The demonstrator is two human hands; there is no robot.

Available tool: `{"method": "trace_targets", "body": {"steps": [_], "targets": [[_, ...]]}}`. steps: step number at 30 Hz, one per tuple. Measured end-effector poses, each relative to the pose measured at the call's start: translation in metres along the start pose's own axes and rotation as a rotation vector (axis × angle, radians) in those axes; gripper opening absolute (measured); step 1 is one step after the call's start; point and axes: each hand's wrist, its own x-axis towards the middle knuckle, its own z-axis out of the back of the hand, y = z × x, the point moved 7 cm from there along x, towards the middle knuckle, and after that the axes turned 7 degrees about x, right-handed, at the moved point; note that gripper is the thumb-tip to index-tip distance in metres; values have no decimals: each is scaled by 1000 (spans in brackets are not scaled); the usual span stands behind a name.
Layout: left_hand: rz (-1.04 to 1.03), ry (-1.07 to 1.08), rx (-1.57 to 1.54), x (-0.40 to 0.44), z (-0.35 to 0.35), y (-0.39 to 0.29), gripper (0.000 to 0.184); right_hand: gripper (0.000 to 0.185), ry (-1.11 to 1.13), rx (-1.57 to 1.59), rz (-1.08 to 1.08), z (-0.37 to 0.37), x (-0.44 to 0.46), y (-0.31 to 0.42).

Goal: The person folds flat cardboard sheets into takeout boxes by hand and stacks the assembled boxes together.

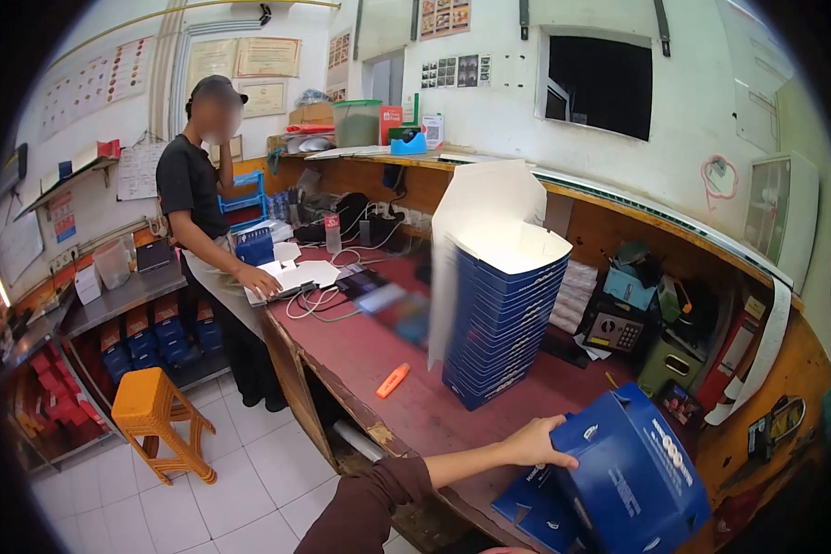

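Note:
My left hand (pixel 534 443), reaching in from the lower edge in a brown sleeve, grips the near left edge of a blue cardboard box (pixel 632 466) with white print. The box is tilted at the front right of the red tabletop. Under its left side lies a flat blue cardboard piece (pixel 540 508). My right hand does not show. Beyond the box rises a tall stack of nested blue boxes (pixel 500 323) with white insides, and a large white panel (pixel 480 208) stands up at its left side.
An orange marker (pixel 393 380) lies left of the stack. Across the table's far left end stands a co-worker (pixel 194 194), one hand on white cardboard. Cables and a bottle (pixel 332 233) are nearby. A safe (pixel 616 330) sits at right, an orange stool (pixel 152 411) on the floor.

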Motion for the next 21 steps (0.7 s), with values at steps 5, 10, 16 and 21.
{"method": "trace_targets", "body": {"steps": [5,10,16,21], "targets": [[199,-255,303,3,3,-2,77,53,-44,-219,42,18,41,7],[464,-163,540,-20,-18,40,84,65,95,-488,-194,-8,60,16],[532,-153,621,-25,-15,3,93,61,135,-470,-373,-8,59,19],[-208,-176,869,8,-74,-53,78,61,164,-477,-588,-19,56,42]]}}
